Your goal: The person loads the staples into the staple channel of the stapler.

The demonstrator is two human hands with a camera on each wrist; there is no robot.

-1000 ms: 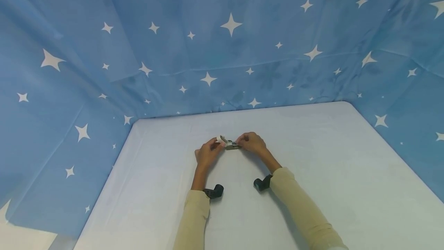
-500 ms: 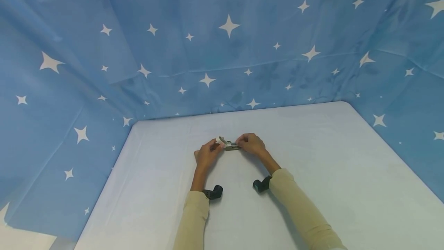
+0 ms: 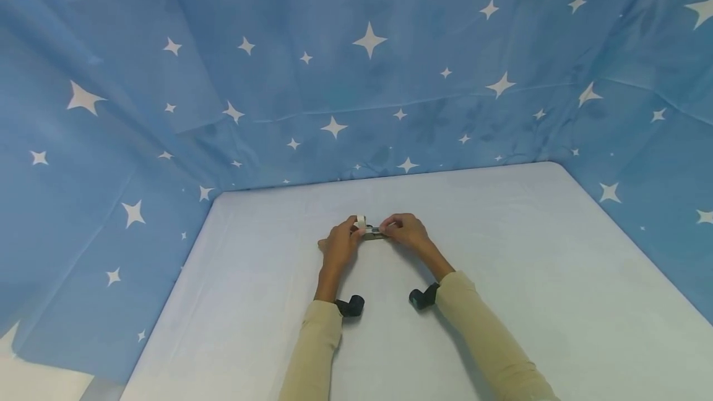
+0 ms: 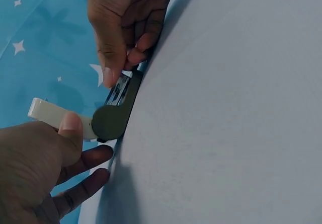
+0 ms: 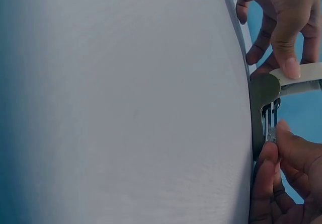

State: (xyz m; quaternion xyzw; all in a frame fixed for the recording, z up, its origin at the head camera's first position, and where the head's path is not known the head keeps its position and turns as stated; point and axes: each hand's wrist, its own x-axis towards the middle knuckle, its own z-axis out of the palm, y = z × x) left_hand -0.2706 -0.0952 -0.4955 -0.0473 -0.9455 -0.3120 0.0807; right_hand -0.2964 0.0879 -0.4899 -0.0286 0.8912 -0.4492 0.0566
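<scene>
A small stapler with a dark green base (image 4: 113, 121) lies on the white table, its cream top arm (image 4: 50, 114) swung up away from the base. Between the two, a silver metal rail (image 5: 270, 118) is exposed. My left hand (image 3: 341, 243) pinches the cream arm, thumb on its near side, other fingers spread behind and below. At the other end of the stapler, my right hand (image 3: 408, 229) pinches the tip of the metal rail between thumb and fingers. Those fingertips hide the rail's end.
White cloth covers the table (image 3: 501, 234) around both hands. Blue curtains (image 3: 356, 91) with white stars rise at the back and both sides. A black wrist camera (image 3: 351, 306) sits on the left wrist, another (image 3: 423, 297) on the right.
My left hand has shifted slightly right, and the cream arm it holds now stands more upright over the base. My right hand has stayed nearly still at the rail.
</scene>
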